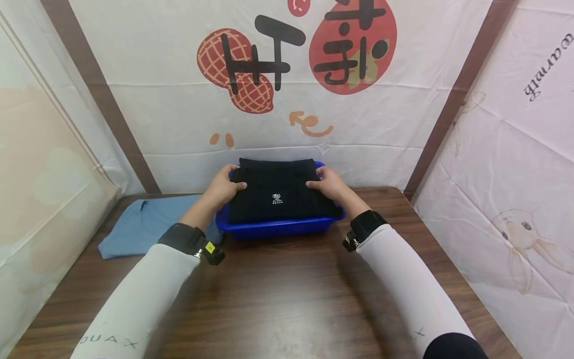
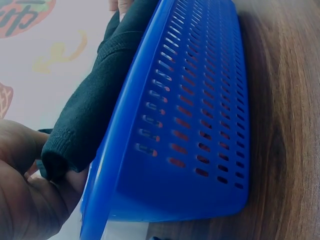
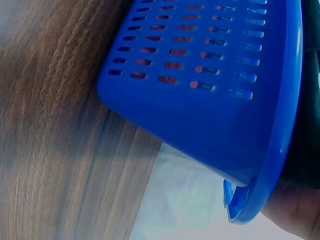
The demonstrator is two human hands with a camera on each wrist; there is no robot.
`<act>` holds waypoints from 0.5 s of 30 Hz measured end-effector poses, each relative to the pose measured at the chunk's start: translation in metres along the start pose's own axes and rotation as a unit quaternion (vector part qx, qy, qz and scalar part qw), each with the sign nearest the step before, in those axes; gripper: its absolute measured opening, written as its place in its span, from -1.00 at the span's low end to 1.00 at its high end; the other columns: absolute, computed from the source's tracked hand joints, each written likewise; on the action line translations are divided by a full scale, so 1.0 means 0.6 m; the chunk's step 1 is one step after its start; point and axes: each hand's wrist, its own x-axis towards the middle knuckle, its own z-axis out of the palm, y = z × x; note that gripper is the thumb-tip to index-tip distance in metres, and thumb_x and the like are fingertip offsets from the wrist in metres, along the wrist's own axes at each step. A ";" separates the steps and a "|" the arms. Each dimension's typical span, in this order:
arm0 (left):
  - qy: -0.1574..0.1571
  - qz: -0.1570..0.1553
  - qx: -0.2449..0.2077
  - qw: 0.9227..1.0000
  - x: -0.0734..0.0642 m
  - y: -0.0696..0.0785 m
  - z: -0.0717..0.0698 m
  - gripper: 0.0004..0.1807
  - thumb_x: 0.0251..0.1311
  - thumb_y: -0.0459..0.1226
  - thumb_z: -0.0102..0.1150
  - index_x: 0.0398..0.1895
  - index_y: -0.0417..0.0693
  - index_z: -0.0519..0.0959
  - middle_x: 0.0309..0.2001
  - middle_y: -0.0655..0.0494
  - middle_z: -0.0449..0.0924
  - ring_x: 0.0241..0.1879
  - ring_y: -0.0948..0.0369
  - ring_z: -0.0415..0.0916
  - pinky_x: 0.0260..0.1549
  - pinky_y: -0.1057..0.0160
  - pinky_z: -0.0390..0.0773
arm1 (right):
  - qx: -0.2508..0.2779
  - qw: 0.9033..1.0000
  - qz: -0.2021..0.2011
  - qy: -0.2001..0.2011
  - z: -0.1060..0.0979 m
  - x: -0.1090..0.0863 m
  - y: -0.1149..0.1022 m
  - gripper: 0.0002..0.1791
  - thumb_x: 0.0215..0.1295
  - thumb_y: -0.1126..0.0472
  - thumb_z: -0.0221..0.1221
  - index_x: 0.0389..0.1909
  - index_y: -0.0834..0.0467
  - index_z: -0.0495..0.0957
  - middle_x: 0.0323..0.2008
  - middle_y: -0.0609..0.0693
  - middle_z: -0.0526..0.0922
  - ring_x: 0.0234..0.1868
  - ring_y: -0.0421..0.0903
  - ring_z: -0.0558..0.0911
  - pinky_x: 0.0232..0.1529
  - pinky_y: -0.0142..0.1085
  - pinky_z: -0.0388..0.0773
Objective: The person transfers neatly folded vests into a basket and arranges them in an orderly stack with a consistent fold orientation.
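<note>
A folded black shirt point(image 1: 273, 179) with a small white print lies flat over the top of a blue plastic basket point(image 1: 278, 228). My left hand point(image 1: 221, 189) pinches the shirt's left edge, thumb on top and fingers beneath. In the left wrist view, the folded layers of the shirt point(image 2: 90, 105) bulge above the basket's rim. At the opposite edge, my right hand point(image 1: 332, 185) grips the shirt the same way, beside the rim. Only a small part of that hand point(image 3: 295, 212) shows in the right wrist view. Something reddish shows through the basket's slots.
To the left of the basket, a blue T-shirt point(image 1: 152, 222) lies spread on the brown wooden table point(image 1: 278, 294), partly behind my left forearm. A printed white cloth point(image 1: 179, 114) hangs right behind the basket, and similar cloth panels stand at both sides.
</note>
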 end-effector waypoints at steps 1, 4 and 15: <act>0.000 0.000 0.004 1.000 0.001 0.000 0.000 -0.30 0.46 -0.27 0.17 0.58 -0.03 0.14 0.62 -0.16 0.00 0.55 -0.20 0.02 0.38 -0.22 0.29 | 0.000 1.000 0.000 -0.001 0.000 0.000 -0.001 -0.42 0.37 0.00 0.32 0.22 0.24 0.40 0.20 0.19 0.50 0.17 0.11 0.49 0.27 0.05 0.44; 0.003 0.000 0.015 1.000 0.003 -0.001 0.001 -0.29 0.46 -0.26 0.17 0.59 -0.02 0.14 0.62 -0.17 0.00 0.56 -0.21 0.01 0.39 -0.23 0.28 | 0.001 1.000 0.000 0.004 0.002 -0.003 -0.002 -0.43 0.38 0.01 0.32 0.22 0.25 0.40 0.18 0.20 0.51 0.14 0.11 0.49 0.24 0.05 0.45; 0.013 0.006 0.041 0.999 0.004 -0.004 0.005 -0.30 0.45 -0.26 0.19 0.57 -0.05 0.16 0.60 -0.18 0.06 0.55 -0.20 0.05 0.40 -0.23 0.26 | -0.018 1.000 -0.001 0.024 0.016 -0.005 -0.005 -0.50 0.37 0.03 0.32 0.15 0.24 0.43 0.04 0.16 0.54 0.02 0.07 0.50 0.15 -0.02 0.47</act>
